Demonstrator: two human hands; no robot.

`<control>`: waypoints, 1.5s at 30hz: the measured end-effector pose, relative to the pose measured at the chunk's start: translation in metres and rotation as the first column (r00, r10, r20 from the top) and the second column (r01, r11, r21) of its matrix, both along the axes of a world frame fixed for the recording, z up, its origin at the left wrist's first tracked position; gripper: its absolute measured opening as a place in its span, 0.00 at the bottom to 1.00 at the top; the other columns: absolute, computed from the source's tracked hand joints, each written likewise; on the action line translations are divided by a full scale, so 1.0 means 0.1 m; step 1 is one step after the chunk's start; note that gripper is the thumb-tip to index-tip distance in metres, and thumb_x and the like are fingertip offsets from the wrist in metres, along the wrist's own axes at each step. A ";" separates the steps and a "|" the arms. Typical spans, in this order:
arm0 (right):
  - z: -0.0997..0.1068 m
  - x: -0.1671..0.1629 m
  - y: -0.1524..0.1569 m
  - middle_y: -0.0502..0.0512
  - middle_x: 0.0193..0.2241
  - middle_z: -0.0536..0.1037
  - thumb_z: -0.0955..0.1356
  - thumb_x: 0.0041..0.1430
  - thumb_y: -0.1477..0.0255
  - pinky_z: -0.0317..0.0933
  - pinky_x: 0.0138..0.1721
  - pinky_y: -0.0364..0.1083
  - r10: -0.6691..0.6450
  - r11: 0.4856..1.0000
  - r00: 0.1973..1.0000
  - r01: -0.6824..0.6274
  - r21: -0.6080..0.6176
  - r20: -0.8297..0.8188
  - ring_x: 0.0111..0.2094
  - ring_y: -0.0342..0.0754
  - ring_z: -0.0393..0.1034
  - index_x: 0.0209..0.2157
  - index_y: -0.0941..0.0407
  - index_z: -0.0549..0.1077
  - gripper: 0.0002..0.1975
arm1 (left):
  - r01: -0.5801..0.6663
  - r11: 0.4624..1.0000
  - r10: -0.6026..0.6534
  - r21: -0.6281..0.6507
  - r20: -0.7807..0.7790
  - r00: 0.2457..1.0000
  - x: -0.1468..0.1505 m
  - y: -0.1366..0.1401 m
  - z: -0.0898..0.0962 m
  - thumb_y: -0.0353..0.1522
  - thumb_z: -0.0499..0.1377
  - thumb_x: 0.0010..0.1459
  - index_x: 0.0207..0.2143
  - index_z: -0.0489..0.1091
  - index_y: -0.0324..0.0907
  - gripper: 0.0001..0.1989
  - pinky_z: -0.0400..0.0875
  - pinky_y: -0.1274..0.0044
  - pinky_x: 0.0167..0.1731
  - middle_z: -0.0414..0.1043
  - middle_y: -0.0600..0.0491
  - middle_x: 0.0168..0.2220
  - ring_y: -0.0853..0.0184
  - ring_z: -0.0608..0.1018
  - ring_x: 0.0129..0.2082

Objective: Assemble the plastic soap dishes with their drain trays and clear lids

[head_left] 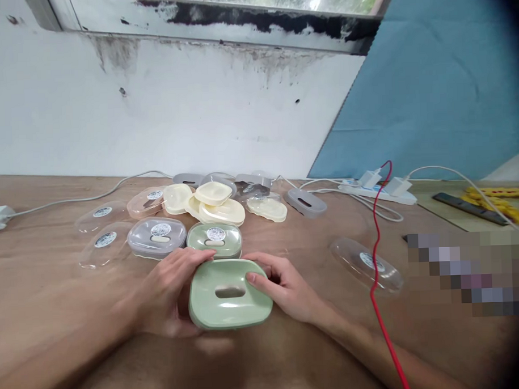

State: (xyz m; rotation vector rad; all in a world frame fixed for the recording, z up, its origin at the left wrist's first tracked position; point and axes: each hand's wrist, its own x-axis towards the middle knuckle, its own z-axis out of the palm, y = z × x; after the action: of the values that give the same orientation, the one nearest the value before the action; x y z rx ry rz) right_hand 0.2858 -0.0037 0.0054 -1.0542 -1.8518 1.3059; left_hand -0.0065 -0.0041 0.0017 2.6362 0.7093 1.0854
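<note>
So the green box [232, 309] is front and centre over the table [299, 366], top face tipped toward the camera so you can see the slot in it. Left hand [169, 294] is curled round its left side, fingers up at the far edge and thumb low near the bottom. Right hand [283, 284] has its thumb laid on top at the right, fingers bent behind the far edge, so both hands are closed just as far as the box lets them (can't tell if it's touching the table or held slightly up, btw). Right behind it sits another green one [229, 248] with a round sticker, next to a grey box [154, 246]. Yellow pieces [221, 211] are heaped further back. Off right, a red cable [377, 230] crosses in front of a clear lid [349, 259].
</note>
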 end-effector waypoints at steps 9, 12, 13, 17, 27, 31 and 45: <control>0.02 0.07 0.05 0.48 0.25 0.76 0.67 0.71 0.55 0.56 0.28 0.44 -0.050 0.965 0.966 -0.019 0.261 0.252 0.24 0.43 0.65 0.52 0.54 0.81 0.21 | 0.074 0.997 -0.076 -0.038 -0.050 0.996 -0.02 0.08 -0.13 0.44 0.71 0.53 0.71 0.60 0.42 0.47 0.79 0.60 0.52 0.73 0.37 0.59 0.48 0.80 0.54; 0.03 0.10 0.05 0.48 0.27 0.79 0.75 0.58 0.45 0.58 0.28 0.44 0.038 0.960 0.949 -0.122 0.254 0.314 0.25 0.46 0.70 0.57 0.53 0.79 0.33 | 0.094 0.993 -0.096 -0.075 -0.018 0.995 -0.03 0.07 -0.17 0.41 0.71 0.49 0.71 0.61 0.41 0.49 0.82 0.62 0.52 0.72 0.37 0.59 0.48 0.80 0.55; 0.03 0.10 0.05 0.49 0.30 0.82 0.78 0.51 0.44 0.61 0.30 0.45 0.049 0.953 0.944 -0.142 0.267 0.327 0.28 0.48 0.73 0.60 0.52 0.77 0.40 | 0.089 0.993 -0.091 -0.081 -0.015 0.996 -0.04 0.06 -0.17 0.40 0.71 0.48 0.71 0.61 0.42 0.49 0.82 0.62 0.52 0.72 0.38 0.59 0.48 0.81 0.55; 0.04 0.08 0.04 0.55 0.49 0.86 0.83 0.41 0.48 0.69 0.47 0.51 0.072 0.927 0.933 -0.193 0.321 0.352 0.45 0.58 0.82 0.64 0.49 0.72 0.50 | 0.074 0.993 -0.076 -0.097 -0.021 0.997 -0.06 0.05 -0.17 0.41 0.72 0.46 0.71 0.60 0.45 0.50 0.82 0.63 0.53 0.73 0.39 0.60 0.48 0.82 0.54; 0.02 0.04 0.03 0.58 0.50 0.77 0.83 0.35 0.52 0.69 0.41 0.51 0.004 0.895 0.870 -0.223 0.386 0.493 0.44 0.58 0.78 0.60 0.53 0.71 0.50 | 0.121 0.986 -0.127 -0.118 -0.042 0.991 -0.10 0.13 -0.14 0.48 0.78 0.48 0.70 0.62 0.48 0.52 0.82 0.63 0.55 0.74 0.39 0.62 0.49 0.82 0.57; 0.03 0.05 0.06 0.59 0.52 0.76 0.82 0.39 0.53 0.70 0.44 0.53 0.025 0.888 0.869 -0.246 0.388 0.494 0.47 0.59 0.78 0.60 0.53 0.71 0.47 | 0.104 0.986 -0.113 -0.134 -0.062 0.992 -0.06 0.09 -0.08 0.42 0.78 0.47 0.69 0.62 0.47 0.50 0.83 0.65 0.53 0.74 0.39 0.61 0.50 0.83 0.55; -0.05 0.04 0.10 0.57 0.49 0.77 0.83 0.30 0.55 0.70 0.45 0.53 0.033 0.879 0.908 -0.226 0.421 0.418 0.46 0.58 0.76 0.54 0.53 0.72 0.46 | 0.049 0.985 -0.061 -0.163 -0.073 0.995 0.10 0.02 -0.07 0.31 0.72 0.42 0.65 0.59 0.47 0.47 0.79 0.62 0.54 0.77 0.43 0.55 0.50 0.81 0.52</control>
State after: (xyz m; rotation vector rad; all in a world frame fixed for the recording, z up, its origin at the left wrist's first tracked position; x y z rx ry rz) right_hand 0.2901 0.0061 0.0002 -0.9905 -2.4245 0.6746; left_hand 0.0038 -0.0022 -0.0050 2.5554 0.7034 0.8764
